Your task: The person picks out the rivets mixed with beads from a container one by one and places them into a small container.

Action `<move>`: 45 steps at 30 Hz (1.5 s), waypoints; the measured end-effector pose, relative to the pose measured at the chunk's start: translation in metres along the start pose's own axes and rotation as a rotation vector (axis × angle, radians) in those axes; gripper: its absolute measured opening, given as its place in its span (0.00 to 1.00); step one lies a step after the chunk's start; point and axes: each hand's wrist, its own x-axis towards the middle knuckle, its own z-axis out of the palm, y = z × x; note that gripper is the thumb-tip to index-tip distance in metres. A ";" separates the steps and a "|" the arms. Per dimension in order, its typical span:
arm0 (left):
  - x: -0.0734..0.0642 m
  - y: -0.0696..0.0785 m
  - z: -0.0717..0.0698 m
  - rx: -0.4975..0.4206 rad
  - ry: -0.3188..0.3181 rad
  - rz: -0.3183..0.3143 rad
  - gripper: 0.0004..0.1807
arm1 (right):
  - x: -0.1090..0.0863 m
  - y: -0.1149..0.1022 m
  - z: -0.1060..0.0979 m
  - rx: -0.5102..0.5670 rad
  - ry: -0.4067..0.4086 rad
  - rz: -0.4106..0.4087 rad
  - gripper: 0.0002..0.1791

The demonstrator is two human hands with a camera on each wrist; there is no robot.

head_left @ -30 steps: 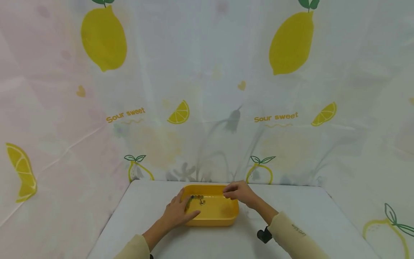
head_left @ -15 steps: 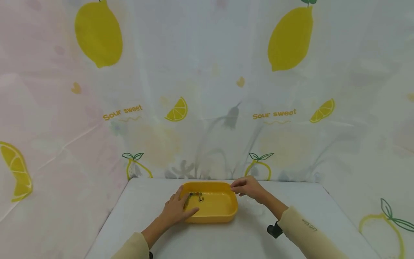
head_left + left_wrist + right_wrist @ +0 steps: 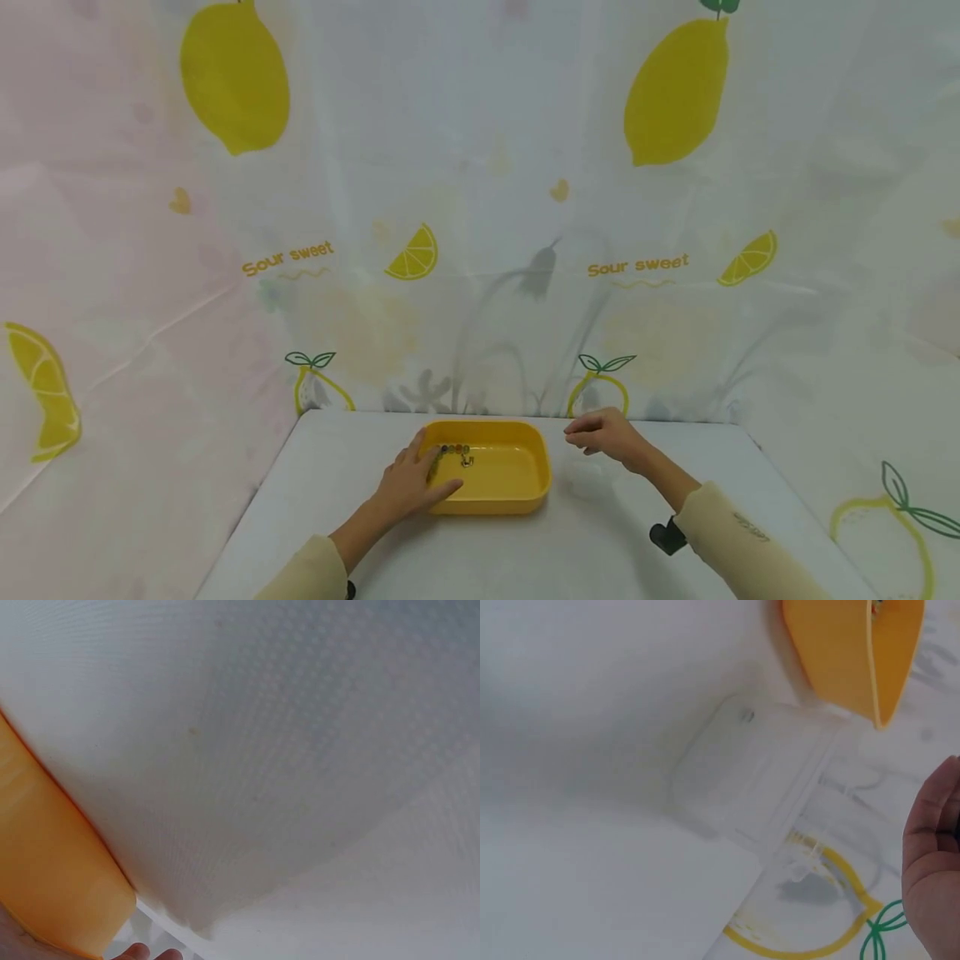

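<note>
A yellow tray (image 3: 498,479) stands on the white table. At its left end lies a strand of small coloured beads (image 3: 458,449), with a small metal piece (image 3: 467,461) near it; my left hand partly covers the strand. My left hand (image 3: 407,486) spreads over the tray's left side, its thumb reaching the near rim. Off the tray's right end, my right hand (image 3: 611,435) hovers with thumb and fingertips together. Whether something small sits between them is hidden. Below it is a clear plastic box (image 3: 742,765) with a tiny dark mark or object (image 3: 748,715).
The white table (image 3: 315,467) ends at a lemon-printed cloth (image 3: 480,333) behind and at both sides. The clear box is very faint in the head view. A dark wrist camera (image 3: 667,536) hangs under the right sleeve (image 3: 731,533).
My right hand has moved rightward, from over the tray's right part to beyond its right rim. My left hand and the beads have stayed put.
</note>
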 end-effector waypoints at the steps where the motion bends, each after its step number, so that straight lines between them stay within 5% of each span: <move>1: 0.000 0.000 0.001 0.001 -0.001 0.000 0.47 | -0.001 0.002 -0.002 -0.003 0.003 0.005 0.16; 30: 0.001 -0.002 -0.001 0.006 0.005 0.009 0.48 | -0.016 0.024 -0.036 -0.081 0.095 0.067 0.16; 45: 0.000 -0.002 0.000 -0.022 0.019 0.017 0.52 | -0.022 0.039 -0.029 -0.024 0.088 0.046 0.14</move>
